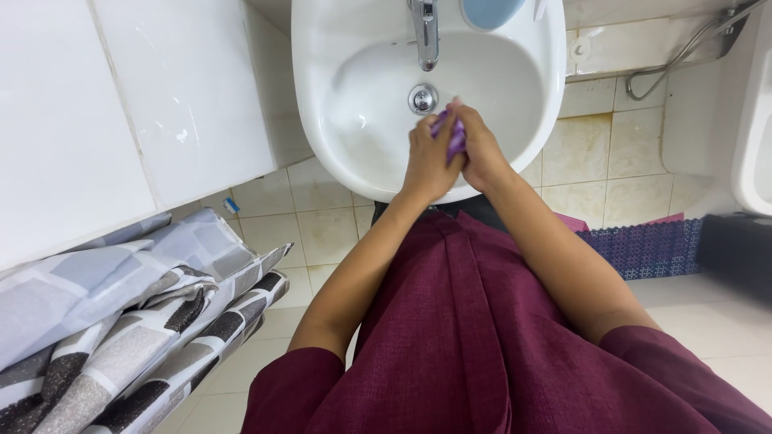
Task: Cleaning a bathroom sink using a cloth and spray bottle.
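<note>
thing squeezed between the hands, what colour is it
Purple; the soft thing shows in the head view, over the sink.

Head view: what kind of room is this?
Most likely a home bathroom: a white sink with a chrome tap, a patterned shower curtain and a tiled floor. Both hands squeeze a purple cloth over the sink.

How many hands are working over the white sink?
2: the left hand and right hand meet over the sink basin, pressed around a small purple thing between them.
</note>
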